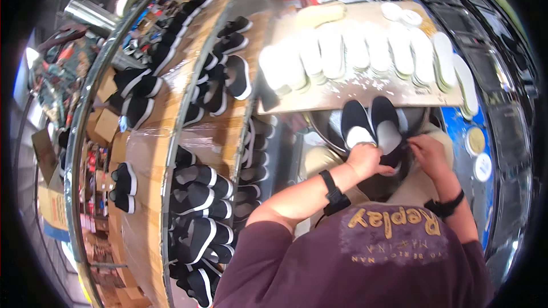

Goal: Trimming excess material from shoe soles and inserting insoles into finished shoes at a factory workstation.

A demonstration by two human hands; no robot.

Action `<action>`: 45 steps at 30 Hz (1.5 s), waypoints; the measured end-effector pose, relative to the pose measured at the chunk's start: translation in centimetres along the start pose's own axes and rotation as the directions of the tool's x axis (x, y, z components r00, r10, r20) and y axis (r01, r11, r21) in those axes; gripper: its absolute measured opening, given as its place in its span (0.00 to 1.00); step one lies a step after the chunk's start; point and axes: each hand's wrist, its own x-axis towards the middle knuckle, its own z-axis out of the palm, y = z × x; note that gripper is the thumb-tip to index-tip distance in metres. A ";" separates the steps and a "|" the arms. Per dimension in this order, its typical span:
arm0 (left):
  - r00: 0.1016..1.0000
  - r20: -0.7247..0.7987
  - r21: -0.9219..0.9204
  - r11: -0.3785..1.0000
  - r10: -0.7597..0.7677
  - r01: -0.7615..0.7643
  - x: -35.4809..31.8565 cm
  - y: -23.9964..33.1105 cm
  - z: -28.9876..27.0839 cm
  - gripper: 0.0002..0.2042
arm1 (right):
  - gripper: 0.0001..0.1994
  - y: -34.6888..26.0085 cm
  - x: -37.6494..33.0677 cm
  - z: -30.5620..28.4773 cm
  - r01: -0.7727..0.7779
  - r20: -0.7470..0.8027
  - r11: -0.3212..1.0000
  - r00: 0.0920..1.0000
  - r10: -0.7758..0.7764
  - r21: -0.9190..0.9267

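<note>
Two black slip-on shoes, the left one (355,115) and the right one (383,108), lie side by side, toes pointing away from me. A pale insole (359,135) shows in the left shoe's opening, and another pale insole (389,137) in the right one's. My left hand (366,160) is closed at the heels, its thumb reaching across toward the right shoe. Beside the right shoe's heel, my right hand (429,155) has its fingers bent together, with the fingertips at the dark heel edge. Both hands partly hide the heels.
Stacks of white insoles (357,45) line a board (365,98) just beyond the shoes, with white scraps near its front. A dark round basin (325,128) sits below the shoes. At left, a wooden rack (145,159) holds many black shoes (197,188). Round lids (482,167) lie at right.
</note>
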 end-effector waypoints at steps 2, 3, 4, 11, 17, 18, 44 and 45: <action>0.994 -0.105 -0.163 0.986 0.003 -0.020 -1.1 0.1 -6.6 0.30 | 0.07 0.8 -0.3 -1.4 -0.050 -0.035 0.998 0.998 0.048 -0.043; 0.991 -0.132 -0.155 0.988 -0.006 -0.015 -1.7 -0.5 -9.3 0.30 | 0.07 2.3 -0.8 -1.6 -0.096 -0.070 0.995 0.993 0.094 -0.023; 0.987 -0.154 -0.171 0.983 0.047 -0.073 -2.4 -1.3 -12.8 0.28 | 0.07 3.3 -1.1 -2.0 -0.134 -0.061 0.990 0.990 0.131 -0.048; 0.825 -0.524 0.517 0.849 0.210 0.112 -2.5 -11.5 -33.8 0.24 | 0.06 8.7 -3.7 -1.2 -0.220 -0.029 0.946 0.975 0.220 -0.237; 0.836 -0.537 0.746 0.525 0.112 0.409 -3.5 -29.1 -47.1 0.22 | 0.02 6.3 -1.7 1.6 -0.231 -0.177 0.909 0.968 0.179 -0.346; 0.840 -0.522 0.752 0.544 0.146 0.372 -5.1 -33.5 -49.6 0.22 | 0.02 6.5 -1.2 2.0 -0.202 -0.203 0.912 0.970 0.136 -0.356; 0.871 -0.422 0.461 0.887 0.252 -0.033 5.9 -14.7 -30.7 0.06 | 0.03 5.8 -2.5 1.8 -0.251 -0.256 0.872 0.955 0.151 -0.420; 0.861 -0.398 0.422 0.896 0.317 -0.135 6.1 -12.7 -28.4 0.05 | 0.02 7.1 -3.2 1.9 -0.233 -0.294 0.889 0.949 0.118 -0.395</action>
